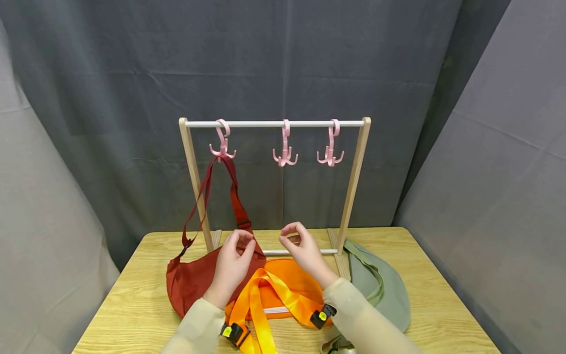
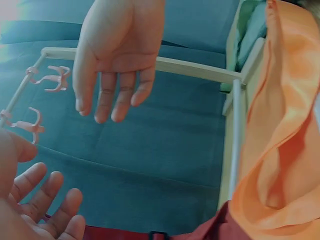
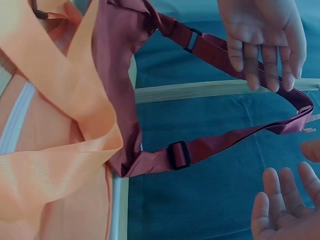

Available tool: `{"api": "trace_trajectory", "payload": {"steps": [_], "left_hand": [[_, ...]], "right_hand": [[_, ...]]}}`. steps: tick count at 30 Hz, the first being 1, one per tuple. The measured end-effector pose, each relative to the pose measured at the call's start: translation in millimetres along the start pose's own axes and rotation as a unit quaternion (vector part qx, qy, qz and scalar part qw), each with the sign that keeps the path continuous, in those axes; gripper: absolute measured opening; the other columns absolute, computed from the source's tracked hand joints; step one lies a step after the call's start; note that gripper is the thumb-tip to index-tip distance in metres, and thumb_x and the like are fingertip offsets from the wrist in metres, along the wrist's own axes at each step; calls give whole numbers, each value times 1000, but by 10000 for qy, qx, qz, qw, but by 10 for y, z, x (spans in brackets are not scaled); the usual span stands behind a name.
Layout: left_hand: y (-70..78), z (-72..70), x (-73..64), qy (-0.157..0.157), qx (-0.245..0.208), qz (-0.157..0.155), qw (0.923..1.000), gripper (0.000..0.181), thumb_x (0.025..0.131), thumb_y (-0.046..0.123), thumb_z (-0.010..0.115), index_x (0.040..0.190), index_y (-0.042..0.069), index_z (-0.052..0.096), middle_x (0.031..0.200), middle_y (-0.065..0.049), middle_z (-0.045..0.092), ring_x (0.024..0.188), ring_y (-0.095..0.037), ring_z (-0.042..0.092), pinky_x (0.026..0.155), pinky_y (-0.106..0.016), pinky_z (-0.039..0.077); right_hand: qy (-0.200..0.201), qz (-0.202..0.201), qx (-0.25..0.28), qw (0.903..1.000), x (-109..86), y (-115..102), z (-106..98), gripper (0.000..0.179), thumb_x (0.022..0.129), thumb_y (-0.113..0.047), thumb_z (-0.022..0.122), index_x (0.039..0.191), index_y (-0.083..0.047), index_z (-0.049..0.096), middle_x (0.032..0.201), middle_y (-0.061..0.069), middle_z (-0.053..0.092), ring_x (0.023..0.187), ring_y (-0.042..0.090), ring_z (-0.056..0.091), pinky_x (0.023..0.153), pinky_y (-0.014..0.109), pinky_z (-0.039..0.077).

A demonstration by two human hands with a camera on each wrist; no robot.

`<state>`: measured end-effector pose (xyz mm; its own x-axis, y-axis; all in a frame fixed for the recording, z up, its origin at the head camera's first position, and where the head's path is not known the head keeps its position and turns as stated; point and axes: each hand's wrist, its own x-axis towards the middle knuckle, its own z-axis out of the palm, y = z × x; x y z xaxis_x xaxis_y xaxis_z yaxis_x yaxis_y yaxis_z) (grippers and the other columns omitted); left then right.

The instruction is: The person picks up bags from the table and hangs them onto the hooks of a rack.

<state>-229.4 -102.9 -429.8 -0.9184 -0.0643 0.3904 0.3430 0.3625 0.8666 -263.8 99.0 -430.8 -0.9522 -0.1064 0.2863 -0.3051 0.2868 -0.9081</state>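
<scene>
One red fabric shoulder bag (image 1: 192,281), strap (image 1: 236,196) on pink plastic hook (image 1: 222,140); left grip (image 1: 232,265), empty, fingers relaxed; one orange fabric bag (image 1: 302,284) on wood-grain counter (image 1: 132,305), likely light, floppy, best lifted by orange webbing strap (image 1: 255,300); right grip (image 1: 307,253), empty, relaxed.

Dark grey creased fabric backdrop (image 1: 239,64) hangs across the far side beyond the grip area, vertical seam near its middle; it reads teal in both wrist views. Pale grey cloth side wall (image 1: 40,221) left of the grip area, lilac-grey cloth side wall (image 1: 491,182) to its right, both lightly creased. Below it: light yellow wood-grain table (image 1: 431,305), rounded far corners, soft even light.
</scene>
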Motion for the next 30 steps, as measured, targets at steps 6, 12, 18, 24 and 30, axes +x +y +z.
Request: {"api": "trace_trajectory", "payload": {"steps": [6, 12, 18, 24, 30], "left_hand": [[-113, 63, -72, -319, 372, -162, 9987, 15, 99, 10, 67, 114, 8, 63, 110, -8, 63, 101, -23, 61, 91, -37, 54], [-250, 94, -123, -894, 1079, -252, 9898, 19, 99, 16, 70, 115, 9, 61, 117, -10, 60, 102, -26, 60, 92, -42, 53], [-325, 113, -185, -1257, 1433, -203, 9815, 24, 97, 17, 72, 116, 8, 61, 119, -13, 59, 102, -29, 60, 94, -47, 53], [-401, 133, -240, -1701, 1597, -262, 9720, 33, 95, 16, 74, 122, 3, 59, 123, -18, 57, 110, -38, 58, 98, -52, 52], [-493, 157, -255, -1932, 1780, -419, 9640, 38, 94, 19, 75, 124, 4, 59, 122, -17, 55, 107, -34, 56, 97, -53, 52]], "right_hand": [[-155, -17, -239, 9996, -62, 91, 34, 15, 97, -10, 72, 110, -10, 64, 109, 9, 66, 94, 26, 68, 82, 33, 57], [-429, -223, -607, 9970, -119, 206, 47, 18, 96, -8, 73, 112, -7, 64, 111, 11, 65, 96, 28, 69, 88, 37, 58], [-841, -449, -1122, 9891, -182, 332, 55, 21, 95, -10, 74, 114, -9, 63, 114, 13, 64, 97, 27, 68, 91, 47, 58], [-1282, -482, -1651, 9767, -238, 428, 62, 26, 96, -14, 74, 119, -8, 63, 118, 14, 64, 103, 30, 66, 96, 50, 56], [-1765, -313, -2430, 9533, -295, 502, 79, 31, 97, -24, 74, 123, -12, 63, 121, 8, 64, 106, 29, 66, 93, 43, 57]]}}
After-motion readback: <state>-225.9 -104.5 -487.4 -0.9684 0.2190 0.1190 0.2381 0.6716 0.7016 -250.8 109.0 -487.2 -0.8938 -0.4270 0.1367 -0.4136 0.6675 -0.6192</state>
